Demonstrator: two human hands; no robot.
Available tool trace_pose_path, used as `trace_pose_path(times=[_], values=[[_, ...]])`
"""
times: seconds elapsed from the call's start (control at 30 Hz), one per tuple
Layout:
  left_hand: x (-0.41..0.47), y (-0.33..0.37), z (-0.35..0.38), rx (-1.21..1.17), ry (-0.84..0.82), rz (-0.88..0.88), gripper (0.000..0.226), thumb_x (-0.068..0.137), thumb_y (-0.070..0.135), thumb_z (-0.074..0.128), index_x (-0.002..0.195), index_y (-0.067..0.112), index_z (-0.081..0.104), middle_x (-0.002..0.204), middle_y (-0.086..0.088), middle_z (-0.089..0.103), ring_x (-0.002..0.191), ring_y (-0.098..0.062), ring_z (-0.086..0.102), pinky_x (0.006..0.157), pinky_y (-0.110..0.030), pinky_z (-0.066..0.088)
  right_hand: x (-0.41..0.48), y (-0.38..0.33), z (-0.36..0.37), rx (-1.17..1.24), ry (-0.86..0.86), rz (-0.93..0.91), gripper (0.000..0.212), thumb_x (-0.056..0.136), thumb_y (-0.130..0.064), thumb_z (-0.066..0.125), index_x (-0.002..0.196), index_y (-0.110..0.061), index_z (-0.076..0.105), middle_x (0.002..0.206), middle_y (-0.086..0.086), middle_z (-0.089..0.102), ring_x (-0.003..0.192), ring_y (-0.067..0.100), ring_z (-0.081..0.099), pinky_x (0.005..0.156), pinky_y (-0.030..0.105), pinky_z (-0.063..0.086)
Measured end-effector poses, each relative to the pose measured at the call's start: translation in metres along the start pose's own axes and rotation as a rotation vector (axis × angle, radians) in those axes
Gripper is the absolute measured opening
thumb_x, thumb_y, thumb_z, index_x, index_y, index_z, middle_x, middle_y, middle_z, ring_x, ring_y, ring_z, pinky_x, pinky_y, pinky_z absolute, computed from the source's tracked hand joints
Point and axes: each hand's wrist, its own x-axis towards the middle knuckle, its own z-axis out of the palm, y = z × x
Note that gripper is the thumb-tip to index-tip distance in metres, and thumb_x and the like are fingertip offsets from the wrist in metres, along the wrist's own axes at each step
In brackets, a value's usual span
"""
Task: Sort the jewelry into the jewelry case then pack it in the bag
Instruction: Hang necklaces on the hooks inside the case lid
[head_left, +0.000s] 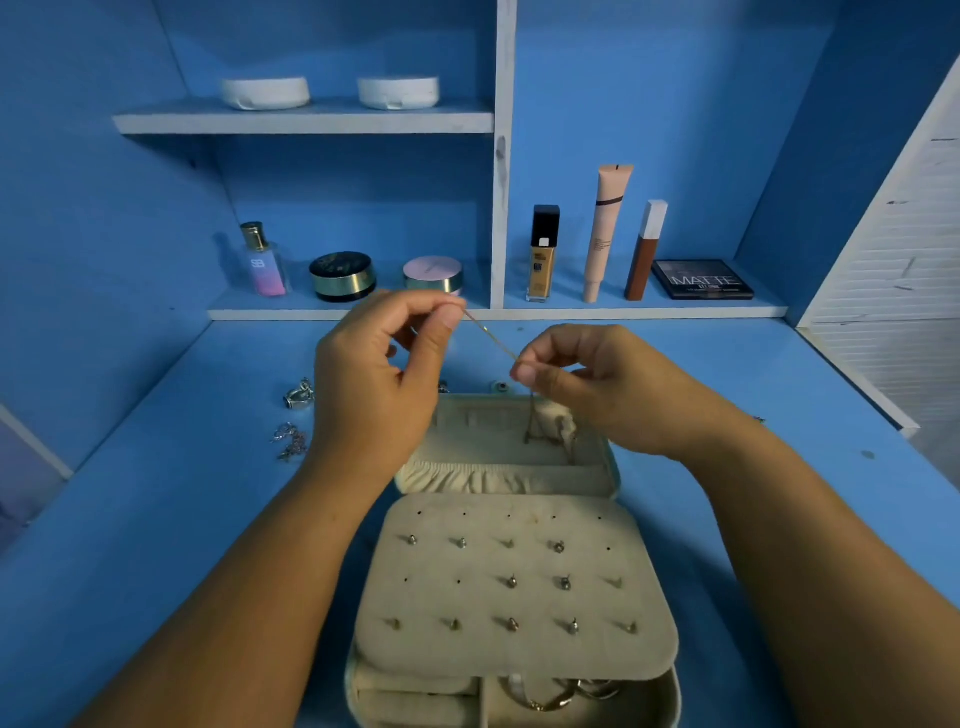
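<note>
An open cream jewelry case (644, 639) lies on the blue table in front of me. Its earring panel (514, 587) carries several stud earrings. A thin gold necklace chain (492, 338) is stretched between my hands above the case's lid. My left hand (379, 384) pinches its upper end, while my right hand (587, 384) pinches it lower down. The rest of the chain (535, 426) hangs into the lid's pocket. Gold rings (550, 699) lie in the case's bottom compartment. No bag is in view.
Silver rings (298, 395) and a small heap of silver jewelry (288, 441) lie on the table left of the case. Behind, a shelf holds a perfume bottle (262, 262), jars (343, 275), cosmetic tubes (605, 234) and a palette (701, 279).
</note>
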Motion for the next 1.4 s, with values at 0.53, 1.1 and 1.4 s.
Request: trace_pose_path(times=[0.53,1.1,1.4], values=[[-0.008,0.003,0.005,-0.149,-0.731,-0.443,0.036,0.085,0.041,0.066,0.118,0.048,0.055,0.132,0.022,0.050,0.122,0.006,0.044,0.104,-0.023,0.036,0.006,-0.017,0.004,0.076,0.234,-0.194,0.008,0.088,-0.031,0.064,0.081,-0.028,0.066,0.082,-0.009,0.062,0.074,0.004,0.051,0.066,0.011,0.036],[-0.013,-0.006,0.016,0.033,-0.711,-0.405,0.010,0.081,0.028,0.076,0.078,0.038,0.072,0.068,0.020,0.070,0.067,0.008,0.063,0.068,-0.010,0.046,0.012,-0.006,0.002,0.007,0.273,-0.137,0.010,0.090,-0.025,0.062,0.081,-0.022,0.063,0.070,-0.008,0.058,0.062,-0.001,0.047,0.059,0.009,0.041],[-0.010,0.002,0.007,0.006,-0.886,-0.426,0.033,0.070,0.041,0.081,0.100,0.036,0.068,0.081,0.015,0.073,0.075,0.004,0.066,0.074,-0.019,0.052,0.023,0.023,0.000,-0.064,0.161,0.021,0.010,0.089,-0.028,0.065,0.080,-0.025,0.066,0.064,-0.009,0.054,0.054,0.002,0.041,0.054,0.011,0.037]])
